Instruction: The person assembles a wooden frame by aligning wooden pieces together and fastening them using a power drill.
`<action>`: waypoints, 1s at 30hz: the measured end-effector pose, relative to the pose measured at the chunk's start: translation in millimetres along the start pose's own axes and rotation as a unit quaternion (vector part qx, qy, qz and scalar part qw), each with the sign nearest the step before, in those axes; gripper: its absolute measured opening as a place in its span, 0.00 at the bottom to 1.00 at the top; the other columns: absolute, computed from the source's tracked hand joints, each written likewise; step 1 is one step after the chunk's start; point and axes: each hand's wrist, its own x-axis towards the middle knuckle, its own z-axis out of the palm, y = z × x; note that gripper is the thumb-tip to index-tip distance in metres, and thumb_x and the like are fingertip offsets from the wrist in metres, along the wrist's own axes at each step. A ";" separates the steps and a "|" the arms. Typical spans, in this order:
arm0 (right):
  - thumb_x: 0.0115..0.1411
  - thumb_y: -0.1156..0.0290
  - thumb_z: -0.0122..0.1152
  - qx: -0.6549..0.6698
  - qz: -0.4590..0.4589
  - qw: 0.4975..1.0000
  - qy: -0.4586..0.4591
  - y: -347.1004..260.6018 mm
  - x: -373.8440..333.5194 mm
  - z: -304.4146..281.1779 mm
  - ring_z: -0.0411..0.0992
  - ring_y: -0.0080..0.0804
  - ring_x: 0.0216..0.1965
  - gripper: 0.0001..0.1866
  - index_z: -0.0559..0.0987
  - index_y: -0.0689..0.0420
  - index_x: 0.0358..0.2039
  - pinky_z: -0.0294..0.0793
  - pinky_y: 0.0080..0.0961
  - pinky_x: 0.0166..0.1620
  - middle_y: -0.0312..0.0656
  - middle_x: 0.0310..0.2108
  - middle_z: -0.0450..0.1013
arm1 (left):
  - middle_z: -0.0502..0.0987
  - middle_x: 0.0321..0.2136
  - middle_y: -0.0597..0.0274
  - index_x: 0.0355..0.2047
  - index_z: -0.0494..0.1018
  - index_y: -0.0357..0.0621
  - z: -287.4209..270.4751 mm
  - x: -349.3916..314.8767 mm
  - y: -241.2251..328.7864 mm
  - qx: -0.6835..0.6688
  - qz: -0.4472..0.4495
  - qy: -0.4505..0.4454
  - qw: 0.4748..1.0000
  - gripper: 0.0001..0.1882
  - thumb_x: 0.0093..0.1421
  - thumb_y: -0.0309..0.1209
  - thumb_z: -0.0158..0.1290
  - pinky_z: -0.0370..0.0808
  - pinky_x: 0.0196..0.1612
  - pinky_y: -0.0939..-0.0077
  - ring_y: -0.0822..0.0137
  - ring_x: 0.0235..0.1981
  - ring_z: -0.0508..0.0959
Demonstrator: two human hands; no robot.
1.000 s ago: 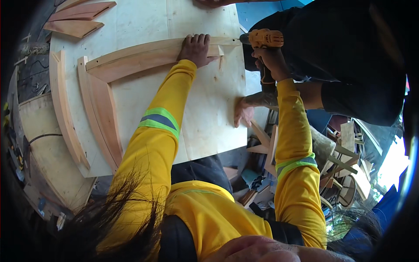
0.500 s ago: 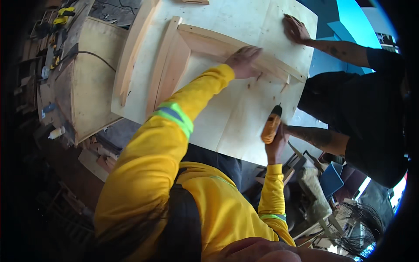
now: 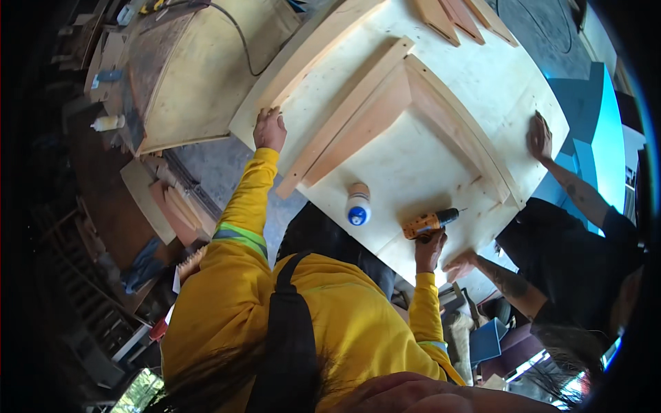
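Observation:
My right hand (image 3: 427,250) grips an orange and black cordless drill (image 3: 430,224) above the near part of a pale plywood panel (image 3: 358,165); its bit points right. At the panel's left side, my left hand (image 3: 270,129) has its fingers curled over the near end of a long wooden strip (image 3: 310,58). Between my hands stands a white bottle (image 3: 358,206) with a blue mark. Two joined boards form an angled wooden frame (image 3: 458,117) on the panel, with another long strip (image 3: 344,120) along its left side.
Across the panel, a co-worker's hand (image 3: 540,136) lies flat; their other hand (image 3: 460,266) touches the near right edge. Several loose wood pieces (image 3: 461,17) lie at the far edge. Left of the panel stands a large wooden box (image 3: 206,76) with a black cable (image 3: 241,41).
My left hand has moved left from the frame to the strip's end. The drill has swung to point right. The bottle and the co-worker's near hand now show. The whole view has turned.

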 end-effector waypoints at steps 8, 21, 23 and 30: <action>0.51 0.74 0.67 -0.104 0.049 0.992 0.049 1.2 10.4 20.1 0.72 0.64 0.46 0.38 0.63 0.58 0.63 0.75 0.53 0.49 0.57 0.44 0.71 | 0.76 0.45 0.58 0.42 0.77 0.43 32.7 -7.2 -70.3 0.097 0.105 -0.053 0.988 0.11 0.57 0.24 0.56 0.79 0.43 0.59 0.55 0.46 0.78; 0.53 0.77 0.63 0.346 0.326 0.878 -0.055 -94.9 -30.8 -95.3 0.75 0.26 0.29 0.14 0.76 0.59 0.42 0.77 0.25 0.33 0.39 0.32 0.77 | 0.75 0.42 0.55 0.36 0.75 0.44 53.4 -7.9 -62.7 0.066 0.104 0.001 0.992 0.05 0.58 0.25 0.55 0.78 0.40 0.57 0.52 0.46 0.78; 0.54 0.77 0.63 0.370 0.303 0.875 -0.071 -101.6 -32.3 -114.8 0.75 0.26 0.30 0.15 0.76 0.59 0.43 0.77 0.24 0.34 0.38 0.33 0.77 | 0.78 0.39 0.54 0.35 0.74 0.43 44.9 -5.0 -45.3 0.016 0.149 0.055 0.987 0.04 0.60 0.24 0.55 0.78 0.39 0.56 0.49 0.42 0.79; 0.55 0.76 0.61 0.469 0.157 0.867 -0.059 -98.5 -23.7 -184.7 0.75 0.25 0.33 0.17 0.77 0.59 0.47 0.77 0.22 0.38 0.38 0.39 0.78 | 0.83 0.27 0.58 0.40 0.76 0.36 -26.1 -22.4 148.8 -0.435 0.101 -0.140 0.884 0.05 0.66 0.25 0.57 0.78 0.32 0.72 0.65 0.26 0.82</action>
